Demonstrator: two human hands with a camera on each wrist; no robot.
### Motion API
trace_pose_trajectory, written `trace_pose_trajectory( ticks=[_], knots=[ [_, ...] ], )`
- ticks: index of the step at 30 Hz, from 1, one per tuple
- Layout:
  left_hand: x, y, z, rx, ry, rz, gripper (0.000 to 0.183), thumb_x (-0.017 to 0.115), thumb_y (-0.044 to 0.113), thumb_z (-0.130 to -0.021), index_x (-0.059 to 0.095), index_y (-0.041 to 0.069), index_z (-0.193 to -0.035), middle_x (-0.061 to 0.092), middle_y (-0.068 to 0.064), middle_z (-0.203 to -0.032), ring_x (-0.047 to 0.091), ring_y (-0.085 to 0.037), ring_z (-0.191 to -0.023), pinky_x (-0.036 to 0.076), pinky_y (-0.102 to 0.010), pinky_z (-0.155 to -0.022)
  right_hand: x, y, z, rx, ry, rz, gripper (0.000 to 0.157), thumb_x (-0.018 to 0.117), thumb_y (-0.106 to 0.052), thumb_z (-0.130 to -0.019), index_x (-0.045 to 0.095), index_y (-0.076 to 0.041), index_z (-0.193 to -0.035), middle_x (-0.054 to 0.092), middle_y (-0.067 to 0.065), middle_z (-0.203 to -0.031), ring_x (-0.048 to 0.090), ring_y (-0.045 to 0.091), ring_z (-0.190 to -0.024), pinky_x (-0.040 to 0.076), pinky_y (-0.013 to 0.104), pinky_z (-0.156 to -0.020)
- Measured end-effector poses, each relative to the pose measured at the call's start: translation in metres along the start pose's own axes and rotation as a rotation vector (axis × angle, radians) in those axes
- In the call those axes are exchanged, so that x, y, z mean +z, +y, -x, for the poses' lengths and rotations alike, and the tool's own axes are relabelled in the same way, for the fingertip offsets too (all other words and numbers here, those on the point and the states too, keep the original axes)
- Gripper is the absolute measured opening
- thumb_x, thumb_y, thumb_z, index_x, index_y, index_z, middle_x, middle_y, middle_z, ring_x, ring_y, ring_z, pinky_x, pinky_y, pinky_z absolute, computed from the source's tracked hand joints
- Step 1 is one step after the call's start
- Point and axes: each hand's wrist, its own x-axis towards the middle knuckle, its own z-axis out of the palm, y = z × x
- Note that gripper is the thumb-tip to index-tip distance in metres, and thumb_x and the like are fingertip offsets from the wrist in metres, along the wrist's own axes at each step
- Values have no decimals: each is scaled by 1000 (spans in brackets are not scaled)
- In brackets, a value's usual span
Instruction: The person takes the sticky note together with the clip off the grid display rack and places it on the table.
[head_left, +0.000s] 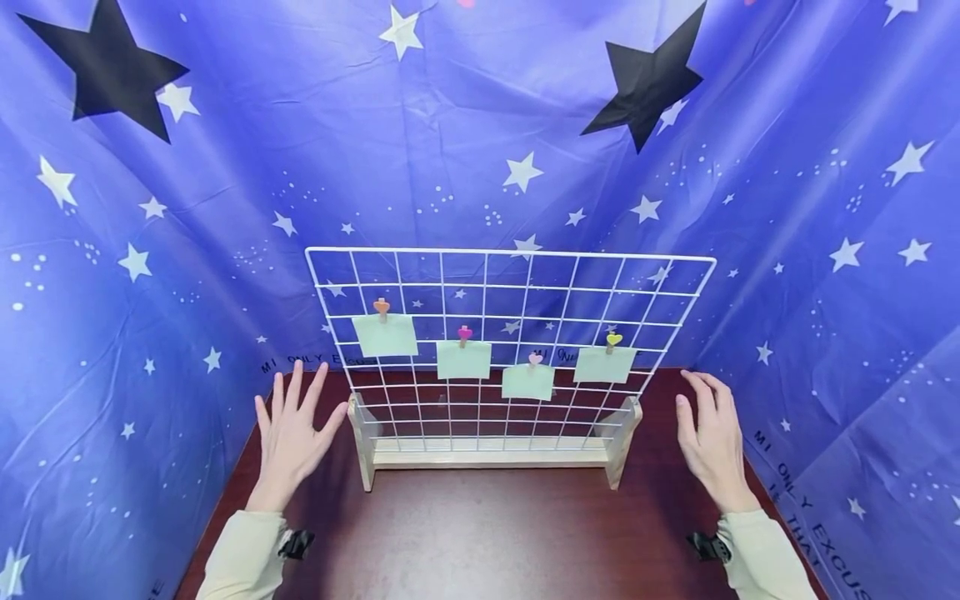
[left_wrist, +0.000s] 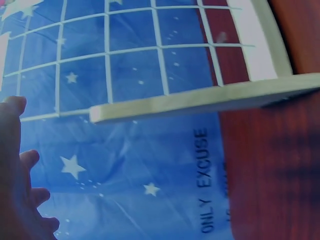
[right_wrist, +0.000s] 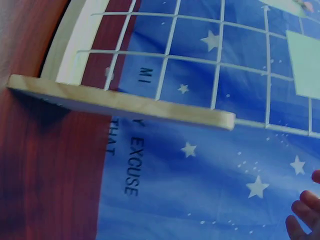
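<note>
A white wire grid panel (head_left: 510, 251) stands in a pale wooden stand (head_left: 491, 457). Several light green paper notes hang on it: one under an orange heart clip (head_left: 382, 307), others under a magenta clip (head_left: 465, 334), a pink clip (head_left: 536, 359) and a yellow clip (head_left: 614, 340). To the left of the stand, my left hand (head_left: 291, 442) has its fingers spread, thumb tip close to the left support (left_wrist: 200, 97); I cannot tell whether they touch. My right hand (head_left: 712, 442) is apart from the right support (right_wrist: 125, 102), fingers loosely bent and holding nothing.
The stand rests on a dark red wooden table (head_left: 480, 533). Blue cloth (head_left: 450, 150) printed with stars and lettering hangs behind the panel and along both sides, close to each hand. A black strap (head_left: 297, 544) sits at the left wrist, another strap (head_left: 707, 547) at the right.
</note>
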Motion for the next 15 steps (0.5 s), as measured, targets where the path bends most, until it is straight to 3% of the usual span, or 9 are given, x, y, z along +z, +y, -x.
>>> trace_pose_trajectory(
  ticks=[9, 15],
  knots=[
    [-8, 11, -17, 42, 75, 113, 67, 61, 43, -90, 37, 25, -150, 28, -18, -154, 15, -44, -141, 2, -63, -110, 9, -33, -17, -111, 80, -79, 35, 48, -22, -98, 60, 2, -121, 55, 24, -113, 49, 41, -105, 35, 41, -90],
    [-9, 15, -25, 59, 116, 173, 66, 64, 38, -88, 41, 21, -147, 33, -19, -151, 23, -45, -138, 6, -60, -112, 20, -53, -27, -186, 113, -129, 42, 45, -30, -100, 62, 3, -118, 56, 24, -109, 51, 40, -101, 36, 30, -92]
  ],
)
